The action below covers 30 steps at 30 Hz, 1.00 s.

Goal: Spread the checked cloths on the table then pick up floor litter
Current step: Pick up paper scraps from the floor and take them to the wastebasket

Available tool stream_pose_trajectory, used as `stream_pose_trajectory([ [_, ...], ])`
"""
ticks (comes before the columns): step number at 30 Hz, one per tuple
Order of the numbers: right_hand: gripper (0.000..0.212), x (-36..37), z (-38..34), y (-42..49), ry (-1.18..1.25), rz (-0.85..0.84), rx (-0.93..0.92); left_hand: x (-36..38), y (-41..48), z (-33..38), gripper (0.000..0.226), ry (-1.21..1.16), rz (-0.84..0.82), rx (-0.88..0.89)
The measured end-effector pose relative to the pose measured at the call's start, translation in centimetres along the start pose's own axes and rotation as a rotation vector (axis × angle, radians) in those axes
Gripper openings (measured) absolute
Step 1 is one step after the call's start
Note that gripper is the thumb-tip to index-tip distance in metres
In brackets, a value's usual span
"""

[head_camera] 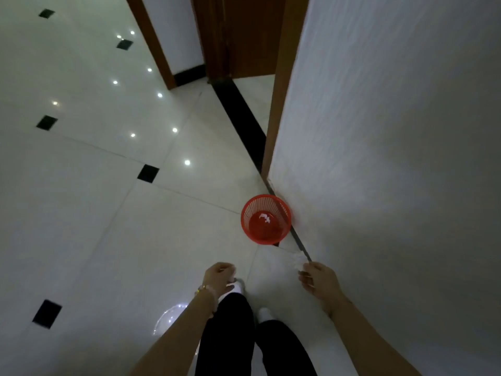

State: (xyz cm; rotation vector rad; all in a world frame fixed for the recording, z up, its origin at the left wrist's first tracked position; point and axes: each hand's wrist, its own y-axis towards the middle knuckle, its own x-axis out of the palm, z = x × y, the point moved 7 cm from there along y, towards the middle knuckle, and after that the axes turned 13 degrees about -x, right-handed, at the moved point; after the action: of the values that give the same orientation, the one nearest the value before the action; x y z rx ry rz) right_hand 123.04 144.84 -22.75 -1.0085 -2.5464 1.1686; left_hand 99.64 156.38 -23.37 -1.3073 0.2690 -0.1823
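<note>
A red mesh waste basket stands on the white tiled floor against the wall, with a scrap of white paper at its bottom. My right hand is below and right of the basket, fingers pinched on a crumpled white piece of litter. My left hand hangs loosely curled above my feet; nothing shows in it. No checked cloths or table are in view.
A white wall fills the right side. A wooden door frame and an open doorway with a dark threshold strip lie ahead. The glossy floor with small black inset tiles stretches to the left.
</note>
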Motion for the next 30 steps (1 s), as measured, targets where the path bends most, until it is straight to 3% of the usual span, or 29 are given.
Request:
stream_pose_trajectory([
  [5, 0.013, 4.4, 2.1, 8.3, 0.128, 0.083, 0.049, 5.4, 8.8, 7.8, 0.014, -0.033, -0.086, -0.012],
  [8, 0.016, 6.6, 3.2, 13.0, 0.257, 0.091, 0.084, 7.2, 14.3, 9.5, 0.023, -0.03, -0.102, -0.047],
  [11, 0.026, 7.6, 4.1, 16.1, 0.41, 0.043, 0.101, 8.4, 18.1, 9.8, 0.018, -0.115, -0.232, -0.091],
  [13, 0.029, 7.4, 5.0, 16.7, 0.389, 0.019, 0.11, 8.0, 19.6, 9.3, 0.018, -0.129, -0.262, -0.11],
  [20, 0.013, 3.8, 11.2, 10.0, -0.004, 0.086, 0.261, 1.8, 19.0, 2.6, 0.009, 0.109, -0.024, -0.217],
  [26, 0.017, -0.3, 12.4, 0.7, -0.113, 0.061, 0.34, -3.4, 11.4, -2.1, 0.016, 0.377, -0.019, -0.257],
  [30, 0.02, -2.3, 11.0, -6.5, -0.15, 0.017, 0.284, -5.2, 5.0, -2.7, 0.012, 0.553, 0.004, -0.162],
])
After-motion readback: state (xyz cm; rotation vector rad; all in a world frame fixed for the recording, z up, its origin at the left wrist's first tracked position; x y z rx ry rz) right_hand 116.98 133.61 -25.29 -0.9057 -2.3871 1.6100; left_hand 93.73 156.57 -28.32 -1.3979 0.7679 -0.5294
